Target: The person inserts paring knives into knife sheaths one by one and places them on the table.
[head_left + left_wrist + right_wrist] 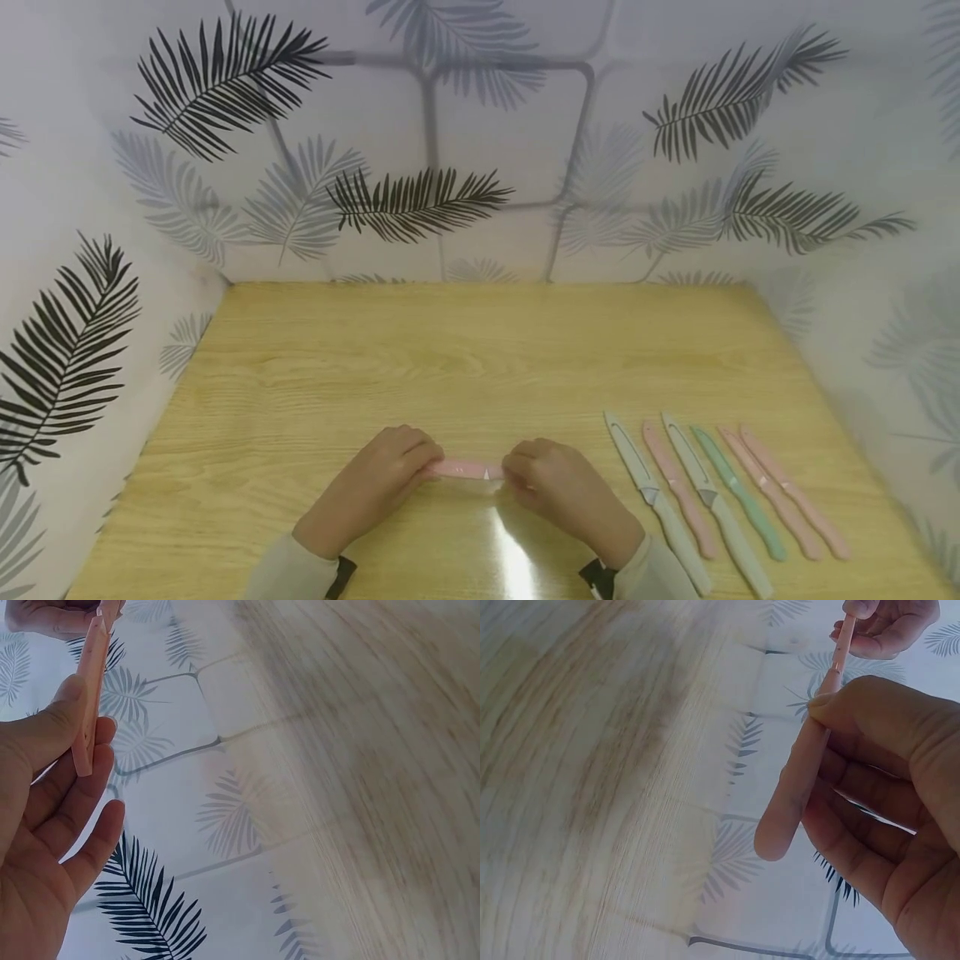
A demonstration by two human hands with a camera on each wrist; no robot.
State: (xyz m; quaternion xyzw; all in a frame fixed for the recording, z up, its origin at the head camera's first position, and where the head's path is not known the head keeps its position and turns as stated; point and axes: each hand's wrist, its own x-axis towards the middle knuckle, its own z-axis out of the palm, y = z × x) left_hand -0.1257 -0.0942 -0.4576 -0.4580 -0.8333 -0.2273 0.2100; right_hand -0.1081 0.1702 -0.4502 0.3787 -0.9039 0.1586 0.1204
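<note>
A pink knife with a pink blade cover is held level between both hands, above the table's near middle. My left hand pinches the cover near its tip between thumb and fingers; the left wrist view shows its lower fingers spread loosely. My right hand grips the knife's pink handle, its rounded butt sticking out past the fingers. The cover sits over the blade, and a small bright patch shows near the handle in the head view. How far the blade is inside cannot be seen.
On the right of the wooden table several knives lie side by side at a slant: pale ones, pink ones and a green one. Leaf-patterned cloth walls in the back and sides.
</note>
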